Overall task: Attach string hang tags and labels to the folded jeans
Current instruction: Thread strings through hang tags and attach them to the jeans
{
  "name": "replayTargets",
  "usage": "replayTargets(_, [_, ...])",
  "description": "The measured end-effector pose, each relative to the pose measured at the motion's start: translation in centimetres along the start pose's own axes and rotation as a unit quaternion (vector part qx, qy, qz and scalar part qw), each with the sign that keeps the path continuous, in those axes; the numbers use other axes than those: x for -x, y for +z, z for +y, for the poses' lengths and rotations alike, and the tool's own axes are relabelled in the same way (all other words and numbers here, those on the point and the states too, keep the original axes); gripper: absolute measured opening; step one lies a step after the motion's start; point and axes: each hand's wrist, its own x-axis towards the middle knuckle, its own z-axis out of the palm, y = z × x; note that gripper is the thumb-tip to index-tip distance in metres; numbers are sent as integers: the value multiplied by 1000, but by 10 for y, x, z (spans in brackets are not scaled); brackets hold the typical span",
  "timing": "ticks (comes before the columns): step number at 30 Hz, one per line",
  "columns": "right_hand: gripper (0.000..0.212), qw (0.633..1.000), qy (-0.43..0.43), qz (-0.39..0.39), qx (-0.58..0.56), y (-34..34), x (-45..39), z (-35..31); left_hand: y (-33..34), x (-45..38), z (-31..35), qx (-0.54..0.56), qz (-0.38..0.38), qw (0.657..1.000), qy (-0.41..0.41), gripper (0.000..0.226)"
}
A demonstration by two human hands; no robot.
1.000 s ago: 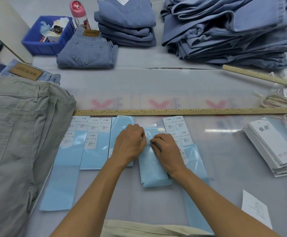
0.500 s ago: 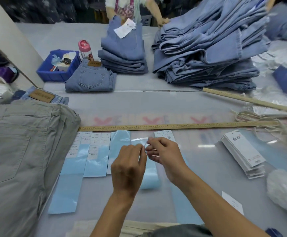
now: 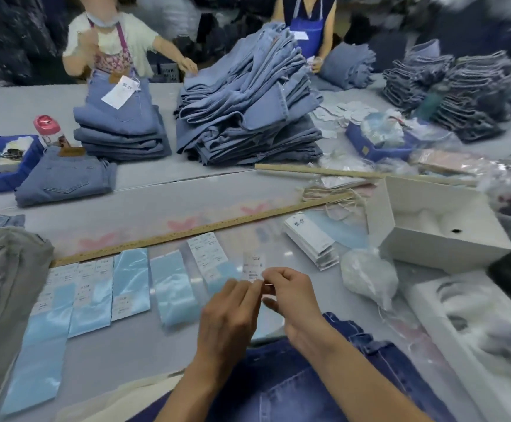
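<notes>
— Now, hands first?
— Left hand (image 3: 232,309) and right hand (image 3: 290,295), fingertips pressed together on one small white label (image 3: 253,266), held up just above the counter (image 3: 144,354).
— Label stock?
— Pale blue backing sheets (image 3: 130,284) in a row on the counter, some carrying white labels, just this side of a long wooden ruler (image 3: 187,231).
— Hang tags?
— One stack of white hang tags (image 3: 310,239), right of the sheets; loose string (image 3: 333,197) beyond it.
— Jeans?
— One folded pair (image 3: 65,179) far left; one neat pile (image 3: 120,129) with a tag on top; one large loose heap (image 3: 248,111) beside it. Grey trousers (image 3: 1,287) at the near left edge.
— Sundries?
— White open box (image 3: 437,226), right. Blue tray (image 3: 2,161), far left, pink-capped bottle (image 3: 48,129) beside it.
</notes>
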Motion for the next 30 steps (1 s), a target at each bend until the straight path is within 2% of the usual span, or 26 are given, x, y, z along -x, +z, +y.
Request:
replayTargets(3, [9,994,-21,82,-64,-54,9,4,17,-9,29,60,-18,997,49,9])
replayTargets(7, [20,951,-52,197,-232,-118,25,14,49,-35,59,123,-42,991,28,8])
replayTargets(9, [30,937,-59,207,-275,-128,30,20,72,-48,64,116,-111,987,-3,3])
replayTargets(11, [36,929,-71,210,-297,-128,32,22,103,-62,63,106,-229,966,-62,12])
replayTargets(12, [34,925,-74,214,-306,-127,32,23,120,-68,60,95,-274,954,-81,14])
replayTargets(14, [24,914,-68,231,-326,-127,30,24,151,-81,53,80,-317,938,-114,16])
replayTargets(18, [11,903,-41,250,-347,-132,26,32,200,-115,46,103,-285,933,-193,22])
replayTargets(20, [10,906,-35,249,-340,-133,22,34,218,-133,46,107,-277,930,-218,36])
replayTargets(22, [9,905,-28,253,-340,-133,16,35,233,-147,46,72,-317,928,-184,57])
replayTargets(24, [7,901,-18,255,-350,-133,11,36,245,-153,46,19,-371,922,-110,71])
replayTargets(27, [7,897,-15,252,-362,-135,7,38,259,-155,44,-16,-415,908,-50,72])
replayTargets(30, [7,894,-19,244,-375,-134,6,39,266,-154,36,-6,-444,895,-53,62])
